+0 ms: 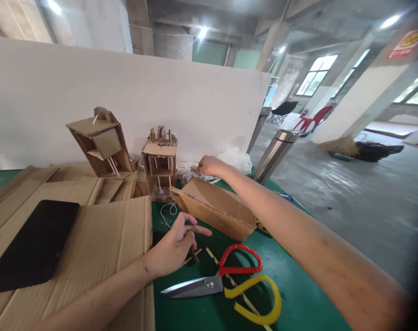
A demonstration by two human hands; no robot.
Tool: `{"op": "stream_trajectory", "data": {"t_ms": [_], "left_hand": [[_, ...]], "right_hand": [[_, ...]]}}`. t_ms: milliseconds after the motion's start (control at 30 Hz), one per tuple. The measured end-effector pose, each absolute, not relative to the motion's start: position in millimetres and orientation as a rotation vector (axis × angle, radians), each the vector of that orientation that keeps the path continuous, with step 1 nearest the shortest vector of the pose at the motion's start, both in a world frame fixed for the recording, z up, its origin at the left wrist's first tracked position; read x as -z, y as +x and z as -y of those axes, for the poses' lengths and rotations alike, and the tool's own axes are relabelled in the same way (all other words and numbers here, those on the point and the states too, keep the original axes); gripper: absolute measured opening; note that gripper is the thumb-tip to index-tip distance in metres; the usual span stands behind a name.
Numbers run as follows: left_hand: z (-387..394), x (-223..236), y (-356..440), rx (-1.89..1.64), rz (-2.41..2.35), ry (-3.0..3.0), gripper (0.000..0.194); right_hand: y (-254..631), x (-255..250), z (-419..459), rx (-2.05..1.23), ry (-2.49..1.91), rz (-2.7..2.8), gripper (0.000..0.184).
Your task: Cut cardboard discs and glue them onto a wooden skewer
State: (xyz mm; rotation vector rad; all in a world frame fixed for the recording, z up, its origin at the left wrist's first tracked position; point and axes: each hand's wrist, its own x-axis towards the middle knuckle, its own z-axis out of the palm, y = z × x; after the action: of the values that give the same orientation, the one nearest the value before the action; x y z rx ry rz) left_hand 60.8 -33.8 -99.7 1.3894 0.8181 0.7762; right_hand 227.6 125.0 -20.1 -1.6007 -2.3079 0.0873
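My left hand [179, 243] hovers over the green table, index finger stretched out. Its other fingers are closed around a small dark-brown piece with thin sticks [194, 255]. My right hand [209, 166] reaches across to a clear plastic bag [190, 174] behind an open cardboard box [212, 216]. The right fingers are bent together at the bag, and what they grip is too small to tell. A pair of scissors [211, 285] with one red and one yellow handle lies in front of my left hand. White string [169, 212] is by the box's left end.
Two cardboard models [102, 142] [159, 161] stand at the back left. A black tablet-like slab [35, 246] rests on cardboard sheets [126, 239]. A steel flask [276, 154] stands at the right edge, near white plastic [234, 160]. A white partition [126, 96] rises behind.
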Motion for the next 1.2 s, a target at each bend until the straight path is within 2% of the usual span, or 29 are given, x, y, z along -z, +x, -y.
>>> {"op": "stream_trajectory", "data": {"t_ms": [267, 467, 567, 667, 700, 800, 967, 1200], "left_hand": [[30.5, 98.8, 61.5, -0.821, -0.809, 1.363, 0.019], [29.7, 101.3, 62.4, -0.878, -0.837, 1.266, 0.034], [31.7, 99.5, 63.1, -0.895, -0.825, 1.258, 0.035], [33.3, 96.7, 63.4, -0.887, -0.814, 1.294, 0.032], [33.6, 96.1, 63.4, -0.879, -0.813, 1.312, 0.031], [33.6, 96.5, 63.2, -0.869, -0.825, 1.364, 0.026], [32.8, 101.8, 62.6, -0.907, -0.822, 1.403, 0.02], [33.4, 102.3, 61.7, -0.932, -0.817, 1.388, 0.019]], "right_hand": [[236.5, 12.9, -113.4, 0.035, -1.505, 2.248, 0.043], [245.0, -6.9, -19.7, 0.057, -1.328, 2.294, 0.035], [259.5, 9.8, 46.4, -0.111, -1.12, 2.58, 0.03], [277.0, 41.5, 90.5, -0.236, -1.215, 2.793, 0.012], [282.6, 51.9, 98.6, -0.263, -1.249, 2.815, 0.011], [296.6, 74.1, 108.1, -0.303, -1.35, 2.817, 0.026], [304.6, 83.5, 102.3, -0.269, -1.419, 2.783, 0.039], [303.5, 95.7, 89.9, -0.383, -1.342, 2.809, 0.037]]}}
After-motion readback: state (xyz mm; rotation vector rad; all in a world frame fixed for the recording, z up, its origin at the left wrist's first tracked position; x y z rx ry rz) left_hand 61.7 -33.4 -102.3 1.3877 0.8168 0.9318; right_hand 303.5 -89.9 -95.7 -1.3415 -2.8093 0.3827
